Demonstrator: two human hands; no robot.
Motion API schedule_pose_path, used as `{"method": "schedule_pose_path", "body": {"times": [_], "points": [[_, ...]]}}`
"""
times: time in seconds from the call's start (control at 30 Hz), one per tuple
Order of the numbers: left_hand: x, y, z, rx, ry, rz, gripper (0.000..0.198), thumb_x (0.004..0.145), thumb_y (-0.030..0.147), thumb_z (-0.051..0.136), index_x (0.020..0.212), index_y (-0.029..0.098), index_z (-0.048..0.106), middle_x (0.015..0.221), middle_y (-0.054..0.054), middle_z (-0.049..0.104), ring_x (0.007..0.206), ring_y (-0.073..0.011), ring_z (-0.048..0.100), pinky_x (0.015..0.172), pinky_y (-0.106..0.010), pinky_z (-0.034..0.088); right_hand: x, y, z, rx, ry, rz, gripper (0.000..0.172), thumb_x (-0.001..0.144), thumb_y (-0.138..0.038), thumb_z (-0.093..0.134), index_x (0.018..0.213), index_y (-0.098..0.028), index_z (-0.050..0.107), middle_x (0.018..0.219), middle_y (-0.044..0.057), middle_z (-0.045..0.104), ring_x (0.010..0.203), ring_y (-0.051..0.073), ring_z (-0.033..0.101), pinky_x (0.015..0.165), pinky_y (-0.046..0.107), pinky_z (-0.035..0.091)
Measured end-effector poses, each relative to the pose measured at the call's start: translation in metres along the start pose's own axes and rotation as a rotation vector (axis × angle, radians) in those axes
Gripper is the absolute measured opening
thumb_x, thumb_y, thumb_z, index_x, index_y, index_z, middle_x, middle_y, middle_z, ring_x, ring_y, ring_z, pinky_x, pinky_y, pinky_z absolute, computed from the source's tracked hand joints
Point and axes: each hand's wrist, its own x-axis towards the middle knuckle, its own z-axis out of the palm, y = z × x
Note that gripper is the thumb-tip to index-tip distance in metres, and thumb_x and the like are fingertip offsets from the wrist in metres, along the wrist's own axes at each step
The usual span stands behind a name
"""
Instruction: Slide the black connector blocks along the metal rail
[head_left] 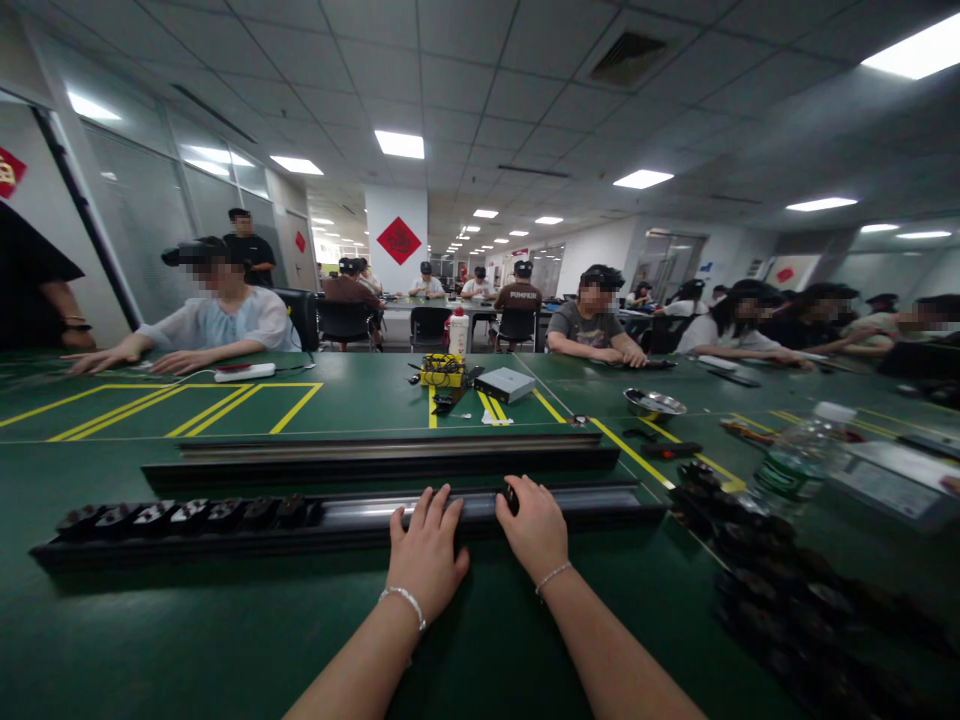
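A long black track rail (585, 505) with a shiny grey channel lies across the green table in front of me. Several black socket-like modules (259, 513) sit in a row at its left end, some with pale tops. My left hand (426, 545) rests on the rail's middle, fingers spread, with nothing seen in it. To its right, my right hand (536, 525) has its fingers curled round a small black module (512, 498) at the channel; most of that module is hidden. Behind lies a second black rail (390, 455), parallel to the first.
A blurred heap of black modules (780, 590) is at the right, beside a water bottle (802, 455) and a grey-white box (896, 480). Farther back are a metal bowl (655, 404), a yellow box with cables (442, 370) and a grey box (505, 384). Other people sit around the tables.
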Motion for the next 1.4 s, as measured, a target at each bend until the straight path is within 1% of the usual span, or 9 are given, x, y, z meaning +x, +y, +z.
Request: {"method": "schedule_pose_path", "body": {"times": [0.2,0.67,0.83,1.1,1.4], "points": [[0.0004,-0.0004,-0.0013,0.007,-0.03,0.009,0.053,0.075,0.032,0.045,0.128,0.031,0.041,0.144,-0.002,0.033,0.132,-0.0257,0.023,0.104,-0.053,0.018,0.001,-0.0006,0.001,-0.014,0.001,0.003,0.034,0.08,-0.029,0.045,0.107,-0.017,0.062,0.109,0.009,0.064,0.112,0.02,0.052,0.1,0.035,0.032],[0.0002,-0.0038,0.0052,-0.004,0.013,0.029,0.052,0.075,0.032,0.042,0.127,0.03,0.04,0.144,-0.001,0.034,0.132,-0.025,0.025,0.102,-0.054,0.018,0.0008,-0.0008,0.0033,0.003,0.016,0.017,0.034,0.08,-0.029,0.043,0.105,-0.016,0.062,0.109,0.008,0.064,0.112,0.021,0.052,0.1,0.033,0.032],[0.0001,-0.0036,0.0045,-0.002,0.01,0.025,0.052,0.075,0.032,0.043,0.127,0.03,0.041,0.144,-0.001,0.034,0.132,-0.0249,0.025,0.103,-0.053,0.017,0.0003,-0.001,0.0032,0.009,0.021,0.016,0.033,0.08,-0.028,0.043,0.104,-0.017,0.062,0.108,0.008,0.065,0.112,0.02,0.052,0.1,0.033,0.032],[0.0008,-0.0042,0.0047,-0.003,-0.001,0.027,0.054,0.074,0.033,0.044,0.128,0.03,0.04,0.144,0.0,0.032,0.132,-0.0243,0.024,0.103,-0.053,0.017,0.0021,-0.0005,0.0011,-0.009,-0.006,0.073,0.035,0.08,-0.03,0.043,0.106,-0.017,0.062,0.112,0.009,0.063,0.109,0.02,0.053,0.097,0.032,0.035],[0.0005,-0.0036,0.0047,-0.017,0.0,0.022,0.053,0.076,0.034,0.043,0.128,0.03,0.04,0.144,-0.001,0.033,0.132,-0.0246,0.024,0.103,-0.053,0.016,0.0014,0.0,0.0024,0.0,0.008,0.068,0.035,0.08,-0.03,0.042,0.105,-0.017,0.062,0.111,0.009,0.063,0.11,0.02,0.053,0.098,0.031,0.034]]}}
